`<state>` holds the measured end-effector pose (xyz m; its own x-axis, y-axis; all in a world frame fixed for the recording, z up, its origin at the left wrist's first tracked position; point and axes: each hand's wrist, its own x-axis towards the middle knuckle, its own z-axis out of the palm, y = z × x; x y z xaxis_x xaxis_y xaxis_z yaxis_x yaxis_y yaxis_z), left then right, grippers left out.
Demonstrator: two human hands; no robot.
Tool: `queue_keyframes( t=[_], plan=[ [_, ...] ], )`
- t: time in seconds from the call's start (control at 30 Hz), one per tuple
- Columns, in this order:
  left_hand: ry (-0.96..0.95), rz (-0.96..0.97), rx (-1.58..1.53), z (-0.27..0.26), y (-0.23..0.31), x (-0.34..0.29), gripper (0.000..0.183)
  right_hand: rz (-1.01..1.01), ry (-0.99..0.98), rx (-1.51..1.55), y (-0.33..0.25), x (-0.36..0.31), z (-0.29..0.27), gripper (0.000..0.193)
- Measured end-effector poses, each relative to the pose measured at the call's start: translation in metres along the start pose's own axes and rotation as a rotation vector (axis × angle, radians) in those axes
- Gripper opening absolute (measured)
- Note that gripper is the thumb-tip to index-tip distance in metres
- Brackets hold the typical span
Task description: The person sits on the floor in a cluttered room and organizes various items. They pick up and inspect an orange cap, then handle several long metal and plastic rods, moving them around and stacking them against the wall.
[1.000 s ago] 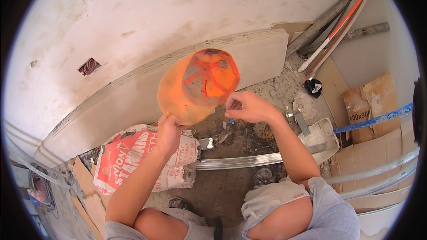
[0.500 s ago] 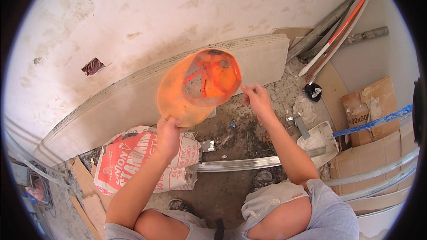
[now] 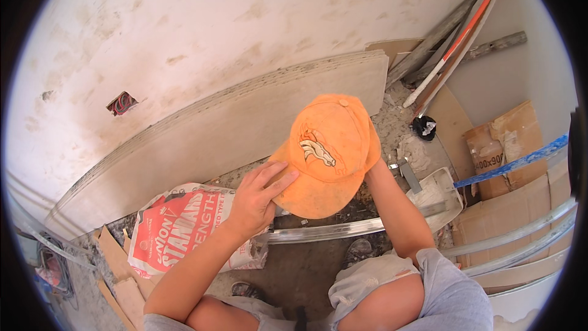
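Note:
An orange baseball cap point(image 3: 334, 141) with an embroidered animal-head patch hangs in front of me, its crown up and its brim toward me. My left hand point(image 3: 257, 199) grips the left edge of the brim, fingers lying on top of it. From the right, my right forearm point(image 3: 398, 208) reaches up behind the cap. The cap hides the fingers of that hand, so their grip does not show.
A red and white cement bag point(image 3: 177, 227) lies at left. Stacked boards point(image 3: 245, 125) lean on the wall. A metal channel point(image 3: 331, 230) crosses the floor near my feet. Right of it are a pale scoop-like container point(image 3: 438, 199), a blue pole point(image 3: 514, 162) and cardboard point(image 3: 508, 208).
The cap has turned over from its inside showing to its outside showing and has come lower and right. My right hand has passed behind it.

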<state>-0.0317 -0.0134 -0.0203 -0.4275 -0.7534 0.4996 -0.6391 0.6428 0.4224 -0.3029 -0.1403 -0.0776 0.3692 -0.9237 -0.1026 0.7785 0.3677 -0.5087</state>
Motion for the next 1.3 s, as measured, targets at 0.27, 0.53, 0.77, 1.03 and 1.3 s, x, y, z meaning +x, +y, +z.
queue_keyframes(
  t=[0.27, 0.53, 0.77, 1.03, 1.3],
  plan=[
    [-0.036, -0.012, 0.103, 0.005, -0.002, 0.001, 0.064, -0.148, -0.057, -0.053, 0.002, 0.003, -0.008, 0.042],
    [-0.096, -0.035, 0.141, 0.004, -0.004, 0.002, 0.063, -0.136, -0.202, -0.071, 0.009, -0.001, -0.008, 0.044],
    [-0.115, -0.052, 0.162, 0.000, 0.000, 0.005, 0.055, -0.142, -0.198, -0.114, 0.010, -0.007, 0.008, 0.043],
    [-0.184, -0.066, 0.131, 0.000, -0.002, 0.000, 0.057, -0.091, -0.185, -0.089, 0.015, -0.006, 0.005, 0.042],
    [-0.231, -0.063, 0.091, -0.002, -0.004, 0.002, 0.056, -0.076, -0.175, -0.110, 0.018, -0.006, 0.005, 0.042]
  ],
)
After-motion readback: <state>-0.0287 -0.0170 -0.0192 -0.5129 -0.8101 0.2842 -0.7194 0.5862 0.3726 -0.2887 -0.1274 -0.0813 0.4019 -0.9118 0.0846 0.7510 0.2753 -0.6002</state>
